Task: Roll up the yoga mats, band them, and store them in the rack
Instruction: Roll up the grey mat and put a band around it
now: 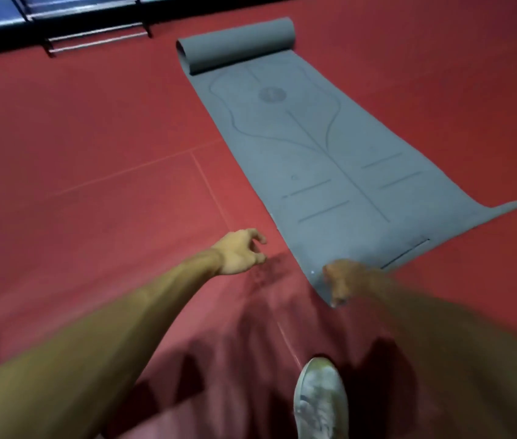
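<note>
A grey yoga mat [330,153] with printed alignment lines lies flat on the red floor, stretching away from me. Its far end is curled into a loose roll [238,45]. My right hand [341,282] is at the mat's near left corner, blurred by motion, fingers curled down at the edge; whether it grips the mat is unclear. My left hand [239,251] hovers above the floor just left of the mat, fingers loosely curled and holding nothing.
The red floor [92,153] has thin seam lines. A metal rack or rail [92,36] runs along the dark wall base at the top left. My shoe [320,400] is planted on the floor below the mat's near end.
</note>
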### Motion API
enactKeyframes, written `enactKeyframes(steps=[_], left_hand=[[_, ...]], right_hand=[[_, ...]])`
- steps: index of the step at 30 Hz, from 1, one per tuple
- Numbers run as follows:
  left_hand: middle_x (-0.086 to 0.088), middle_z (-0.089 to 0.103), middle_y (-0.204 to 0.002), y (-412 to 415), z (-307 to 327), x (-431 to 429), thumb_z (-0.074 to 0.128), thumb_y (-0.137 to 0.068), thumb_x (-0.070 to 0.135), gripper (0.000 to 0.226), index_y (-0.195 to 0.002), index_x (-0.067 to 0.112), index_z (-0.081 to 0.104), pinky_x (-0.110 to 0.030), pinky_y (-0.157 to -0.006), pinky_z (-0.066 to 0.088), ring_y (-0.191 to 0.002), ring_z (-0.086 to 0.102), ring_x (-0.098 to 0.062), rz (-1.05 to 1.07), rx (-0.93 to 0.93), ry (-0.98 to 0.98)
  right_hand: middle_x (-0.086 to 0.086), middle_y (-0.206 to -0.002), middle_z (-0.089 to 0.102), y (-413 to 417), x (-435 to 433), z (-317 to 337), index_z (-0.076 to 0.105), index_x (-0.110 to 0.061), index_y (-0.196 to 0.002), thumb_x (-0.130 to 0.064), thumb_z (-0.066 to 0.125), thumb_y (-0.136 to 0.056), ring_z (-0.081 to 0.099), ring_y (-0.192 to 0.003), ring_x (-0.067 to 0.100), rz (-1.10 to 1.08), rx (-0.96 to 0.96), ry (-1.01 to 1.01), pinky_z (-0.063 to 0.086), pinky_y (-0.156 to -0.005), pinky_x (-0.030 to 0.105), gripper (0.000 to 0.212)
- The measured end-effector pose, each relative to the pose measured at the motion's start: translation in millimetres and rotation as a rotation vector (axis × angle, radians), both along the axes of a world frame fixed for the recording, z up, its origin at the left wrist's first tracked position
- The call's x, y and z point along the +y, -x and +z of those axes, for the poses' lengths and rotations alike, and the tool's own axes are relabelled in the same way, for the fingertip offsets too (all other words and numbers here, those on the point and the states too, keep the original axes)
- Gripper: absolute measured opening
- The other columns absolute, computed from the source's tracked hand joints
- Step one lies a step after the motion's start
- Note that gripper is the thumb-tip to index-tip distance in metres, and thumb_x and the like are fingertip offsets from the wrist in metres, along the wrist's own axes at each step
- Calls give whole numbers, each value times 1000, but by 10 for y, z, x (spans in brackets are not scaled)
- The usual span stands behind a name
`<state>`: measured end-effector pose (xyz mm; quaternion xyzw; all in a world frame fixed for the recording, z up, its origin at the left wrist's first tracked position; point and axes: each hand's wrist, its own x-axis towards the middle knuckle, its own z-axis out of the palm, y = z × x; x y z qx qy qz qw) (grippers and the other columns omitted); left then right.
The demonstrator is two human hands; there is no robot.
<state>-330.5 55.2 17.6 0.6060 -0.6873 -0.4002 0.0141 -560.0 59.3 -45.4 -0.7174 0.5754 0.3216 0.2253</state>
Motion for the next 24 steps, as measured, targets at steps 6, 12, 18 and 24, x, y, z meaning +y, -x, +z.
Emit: enactKeyframes(steps=[6, 12, 18, 24], left_hand=[[0, 64, -96, 49, -623, 10, 62, -88, 12, 25, -113, 14, 63, -12, -67, 35, -87, 56, -11, 4, -4, -132], [-1, 62, -91, -203, -725, 65, 61, -89, 11, 23, -112, 11, 66, -7, -57, 37, -84, 55, -11, 69, -13, -154], [2, 61, -76, -714, -389, 247, 60, -87, 9, 17, -103, 13, 66, -15, -61, 40, -79, 56, -15, 181, -11, -93], [-3, 65, -88, -1572, 84, 625, 60, -88, 17, 15, -102, 18, 66, -19, -66, 40, -80, 57, -16, 336, -47, 3]], right_hand=[[4, -138, 50, 297, 267, -686, 49, -16, -134, -10, 48, -94, 47, -129, 24, 287, 90, 102, 43, -102, 36, 41], [1, -127, 59, 54, 154, -423, 62, -19, -116, -17, 51, -91, 54, -120, 23, 43, -65, 309, 44, -94, 31, 27], [0, -125, 61, -862, -55, 28, 65, -27, -114, -20, 57, -88, 55, -119, 24, 2, -329, 425, 42, -97, 33, 28], [0, -115, 65, -2130, 45, 485, 70, -25, -103, -13, 60, -87, 57, -113, 25, 9, -566, 499, 42, -92, 33, 22]])
